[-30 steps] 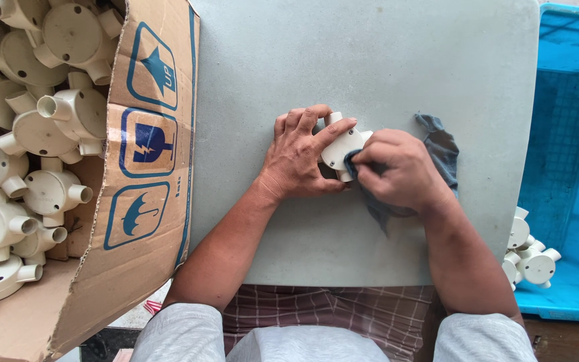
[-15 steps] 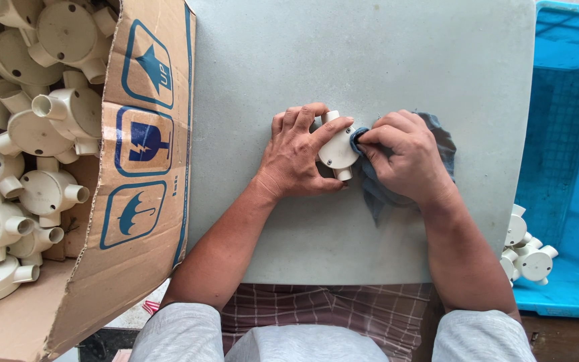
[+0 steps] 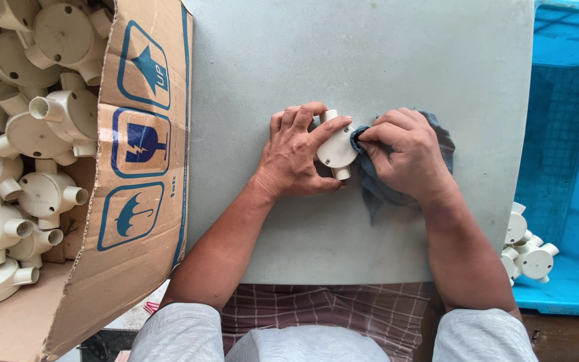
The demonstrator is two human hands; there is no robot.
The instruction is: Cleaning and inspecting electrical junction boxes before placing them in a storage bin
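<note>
Near the middle of a grey, matt tabletop (image 3: 370,60), a round cream plastic conduit junction box with short pipe stubs (image 3: 336,149), lying flat and touching the surface. Left hand (image 3: 296,155) curled around the left side of the junction box, index finger stretched over its upper edge, thumb tucked under its lower edge, fingers closed on it. Right hand (image 3: 407,155) just to the right, fingers bunched and pinched shut on a crumpled grey-blue cloth (image 3: 376,191), a fold of cloth pressed against the right rim of the junction box. Rest of the cloth spread beneath the right palm, trailing toward the body and peeking out beyond the knuckles.

At the left edge of the tabletop, an open brown cardboard carton with blue handling symbols on its flap (image 3: 139,154), filled with many more cream junction boxes (image 3: 35,134) heaped at mixed angles. At the right, beside the tabletop, a blue plastic crate (image 3: 571,121) with a mesh-patterned wall, holding a small cluster of cream junction boxes (image 3: 527,248) in its near corner. Below, grey trousers and a checked fabric between the knees.
</note>
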